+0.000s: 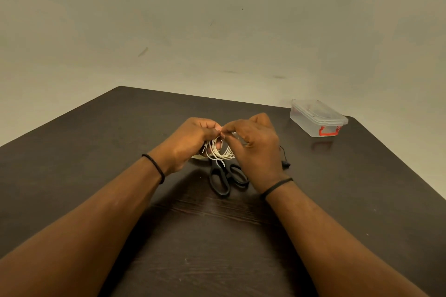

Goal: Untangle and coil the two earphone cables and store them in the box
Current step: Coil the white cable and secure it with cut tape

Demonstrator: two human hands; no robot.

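A white earphone cable (220, 152) hangs in several loops between my two hands above the middle of the table. My left hand (190, 144) grips the coil with curled fingers. My right hand (253, 149) pinches the cable at its top, fingertips meeting those of the left hand. A black earphone cable (285, 160) lies on the table just right of my right wrist, mostly hidden behind the hand. The clear plastic box (316, 117) with a red latch stands closed at the back right of the table.
Black-handled scissors (226, 179) lie on the dark wooden table (96, 152) right under my hands. A small pale round object (199, 157) peeks out below my left hand. A plain wall rises behind the table.
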